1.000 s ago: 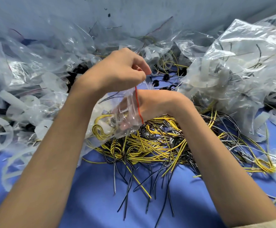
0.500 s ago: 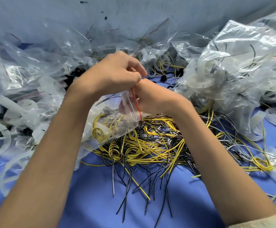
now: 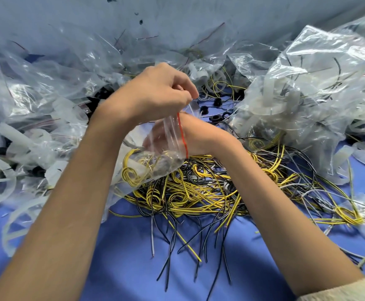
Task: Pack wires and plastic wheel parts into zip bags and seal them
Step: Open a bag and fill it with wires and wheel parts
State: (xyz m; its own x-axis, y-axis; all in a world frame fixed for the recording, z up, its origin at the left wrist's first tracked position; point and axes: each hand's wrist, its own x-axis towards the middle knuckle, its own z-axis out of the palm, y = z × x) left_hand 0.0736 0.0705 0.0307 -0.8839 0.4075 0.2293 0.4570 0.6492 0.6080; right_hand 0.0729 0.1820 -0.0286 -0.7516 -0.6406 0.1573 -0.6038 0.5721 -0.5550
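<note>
Head view: left hand (image 3: 155, 92) fingers pinch upper lip of zip bag (image 3: 155, 165), held just above wire pile (image 3: 199, 192) on table (image 3: 123, 257). Right hand (image 3: 201, 137) reaches in past red zip strip (image 3: 182, 133); its fingers blur behind plastic, so grip cannot be told. Yellow coil (image 3: 131, 174) sits low in bag. Advice: hold lip taut, mouth wide; seat contents deep; clear stray wire ends off strip before pressing shut.

Bright, even overhead light; white glare on the crumpled clear bags (image 3: 320, 68); soft shadows on the blue table (image 3: 123, 268). Wide-angle bending at edges; centre fairly sharp.
</note>
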